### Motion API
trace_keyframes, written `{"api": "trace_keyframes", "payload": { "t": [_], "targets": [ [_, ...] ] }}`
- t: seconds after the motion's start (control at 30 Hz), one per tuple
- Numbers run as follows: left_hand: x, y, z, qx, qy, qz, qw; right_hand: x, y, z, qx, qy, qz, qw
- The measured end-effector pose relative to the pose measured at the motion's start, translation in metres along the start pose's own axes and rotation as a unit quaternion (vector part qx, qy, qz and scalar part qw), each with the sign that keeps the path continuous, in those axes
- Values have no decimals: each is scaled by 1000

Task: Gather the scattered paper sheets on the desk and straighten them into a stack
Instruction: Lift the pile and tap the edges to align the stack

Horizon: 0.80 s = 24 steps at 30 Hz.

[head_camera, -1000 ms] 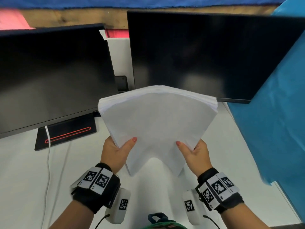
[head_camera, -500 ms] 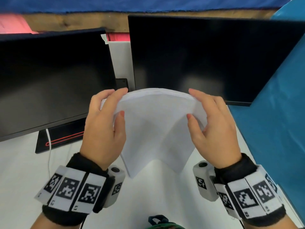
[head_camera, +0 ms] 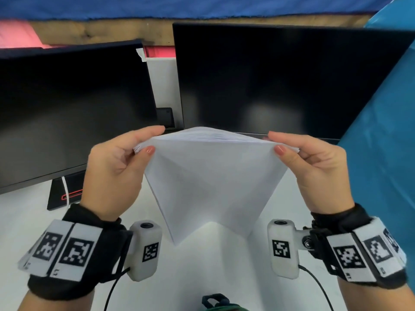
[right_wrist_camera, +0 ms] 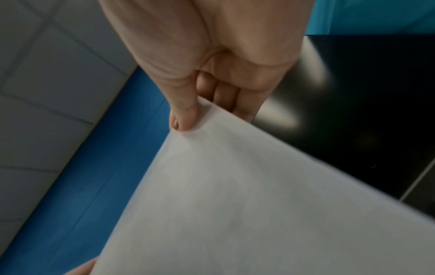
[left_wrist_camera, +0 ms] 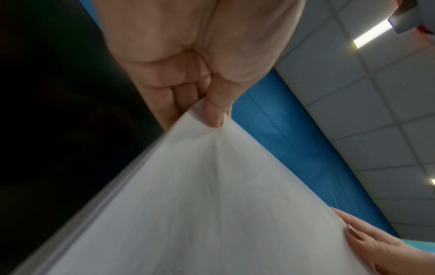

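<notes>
**Hands spread to top corners**

Moved outward since half a second ago. Left hand (head_camera: 116, 167) and right hand (head_camera: 314, 169) each pinching a top corner of paper stack (head_camera: 211, 180), thumbs in front. Stack held upright, bowed, above white desk (head_camera: 213, 265), before two dark monitors (head_camera: 269, 81).

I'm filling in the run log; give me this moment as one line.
phase: straightening | left hand: pinches top left corner of paper stack | right hand: pinches top right corner | stack: upright, bowed, above desk

Two dark monitors (head_camera: 269, 81) wall the far side — white desk (head_camera: 213, 265) lies bare nearer.
</notes>
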<state>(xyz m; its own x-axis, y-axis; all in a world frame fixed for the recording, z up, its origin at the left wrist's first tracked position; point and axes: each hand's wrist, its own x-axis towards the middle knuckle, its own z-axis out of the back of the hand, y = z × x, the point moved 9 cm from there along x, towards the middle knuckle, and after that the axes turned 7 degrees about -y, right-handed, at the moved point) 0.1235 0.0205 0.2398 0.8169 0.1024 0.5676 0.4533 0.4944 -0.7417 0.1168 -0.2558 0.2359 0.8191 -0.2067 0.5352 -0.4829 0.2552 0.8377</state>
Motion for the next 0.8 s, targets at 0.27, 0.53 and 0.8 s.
{"api": "trace_keyframes", "payload": {
  "t": [0.27,0.53,0.8],
  "targets": [
    [-9,49,-31,-222,125,166,953,-4,-32,-21,19,106,-88,990],
    [-16,58,-42,-163,104,150,970,-14,-41,-38,80,150,-136,976],
    [-38,72,-47,-116,96,154,977,-34,-68,-33,66,125,-175,974]
  ]
}}
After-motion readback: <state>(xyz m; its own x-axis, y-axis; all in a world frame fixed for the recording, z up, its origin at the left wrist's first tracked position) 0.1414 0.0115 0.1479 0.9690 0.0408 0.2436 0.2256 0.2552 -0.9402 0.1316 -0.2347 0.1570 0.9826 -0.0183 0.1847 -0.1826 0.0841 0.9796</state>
